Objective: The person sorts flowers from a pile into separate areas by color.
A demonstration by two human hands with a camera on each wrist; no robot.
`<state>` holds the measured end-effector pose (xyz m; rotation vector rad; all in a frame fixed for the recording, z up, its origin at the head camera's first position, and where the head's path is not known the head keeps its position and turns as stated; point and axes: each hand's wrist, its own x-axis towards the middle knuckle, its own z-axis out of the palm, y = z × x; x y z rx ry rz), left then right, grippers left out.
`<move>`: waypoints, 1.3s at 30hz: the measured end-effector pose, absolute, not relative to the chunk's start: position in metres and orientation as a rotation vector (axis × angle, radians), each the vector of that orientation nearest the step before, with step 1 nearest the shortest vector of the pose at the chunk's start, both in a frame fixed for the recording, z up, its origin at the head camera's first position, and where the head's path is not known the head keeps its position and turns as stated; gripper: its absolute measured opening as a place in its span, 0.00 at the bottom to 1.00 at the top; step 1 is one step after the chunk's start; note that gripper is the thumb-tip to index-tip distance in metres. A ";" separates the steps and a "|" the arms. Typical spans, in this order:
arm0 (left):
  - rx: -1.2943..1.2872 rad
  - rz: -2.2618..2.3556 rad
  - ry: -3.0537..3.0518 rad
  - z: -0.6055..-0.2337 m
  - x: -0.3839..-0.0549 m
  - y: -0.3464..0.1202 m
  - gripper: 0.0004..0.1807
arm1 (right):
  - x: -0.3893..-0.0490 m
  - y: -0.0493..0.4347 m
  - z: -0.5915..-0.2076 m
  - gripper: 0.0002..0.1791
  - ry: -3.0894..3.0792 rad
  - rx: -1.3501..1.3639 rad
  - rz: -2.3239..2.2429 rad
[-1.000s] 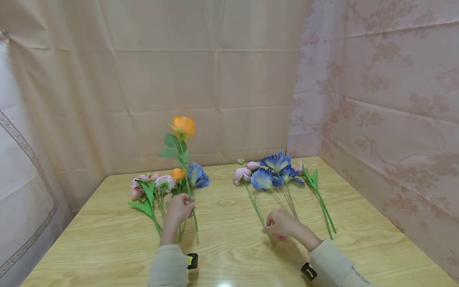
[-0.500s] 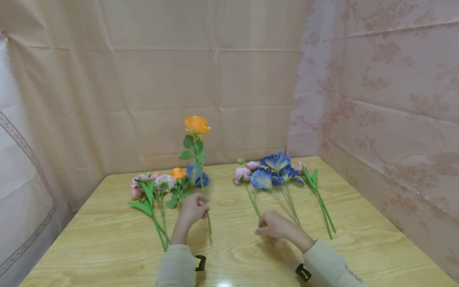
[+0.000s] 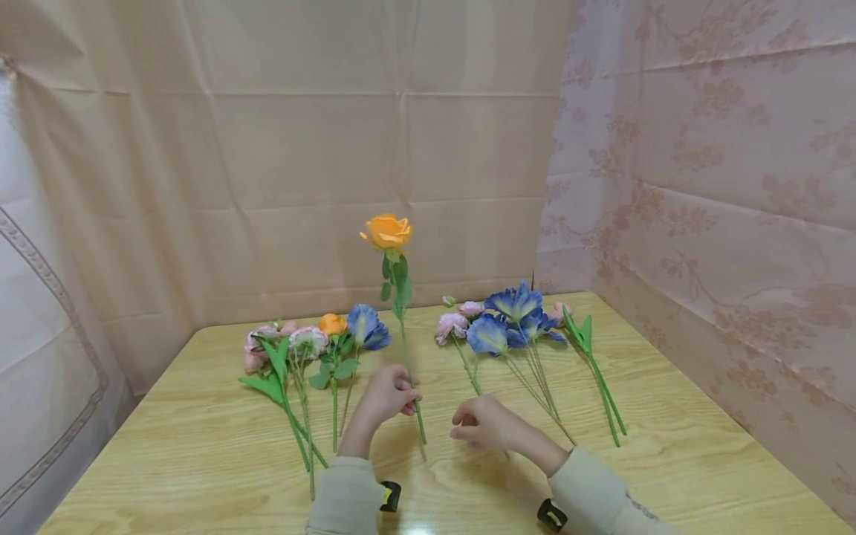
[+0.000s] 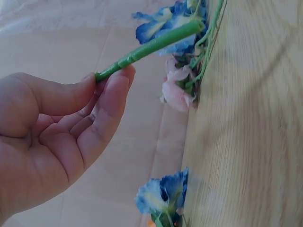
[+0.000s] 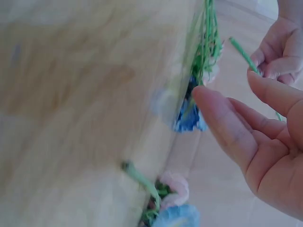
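Note:
In the head view, my left hand (image 3: 384,397) pinches the stem of an artificial orange rose (image 3: 388,232), held upright above the table with its bloom at the top. The left wrist view shows the green stem (image 4: 151,47) between thumb and fingertips, its cut end sticking out. My right hand (image 3: 493,425) hovers just to the right, apart from the rose, its fingers loosely bent and holding nothing. In the right wrist view, the thumb and fingers (image 5: 227,125) are spread apart. Beyond that hand lie pink flowers (image 3: 452,327) and blue flowers (image 3: 513,303).
Left on the wooden table (image 3: 200,446) lie a second orange rose (image 3: 333,324), a blue flower (image 3: 363,325), pink-white flowers (image 3: 309,342) and green-leaved stems (image 3: 274,371). More green-leaved stems (image 3: 602,386) lie at the right. A beige curtain (image 3: 301,148) hangs behind.
My left hand has carried the orange rose rightward, away from the left group of flowers. My right hand has come off the pink flower's stem and shifted left toward the rose.

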<state>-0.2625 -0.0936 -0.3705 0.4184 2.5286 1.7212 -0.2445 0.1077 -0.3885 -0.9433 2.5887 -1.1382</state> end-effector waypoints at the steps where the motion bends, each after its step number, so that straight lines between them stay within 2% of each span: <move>1: 0.439 1.730 2.516 -0.371 -0.262 -0.092 0.02 | -0.244 0.106 -0.388 0.08 2.556 -0.942 -1.185; 9: 0.555 1.750 2.419 -0.371 -0.260 -0.082 0.04 | -0.241 0.094 -0.393 0.05 2.387 -0.880 -1.405; 20: 0.538 1.704 2.416 -0.372 -0.260 -0.075 0.05 | -0.238 0.087 -0.399 0.03 2.326 -0.812 -1.624; 28: 0.524 1.606 2.456 -0.374 -0.261 -0.074 0.04 | -0.230 0.087 -0.389 0.05 2.445 -0.828 -1.530; 33: 0.485 1.488 2.506 -0.374 -0.259 -0.074 0.02 | -0.234 0.090 -0.397 0.06 2.497 -0.789 -1.464; 39: 0.465 1.391 2.521 -0.374 -0.256 -0.074 0.09 | -0.236 0.091 -0.399 0.08 2.525 -0.704 -1.423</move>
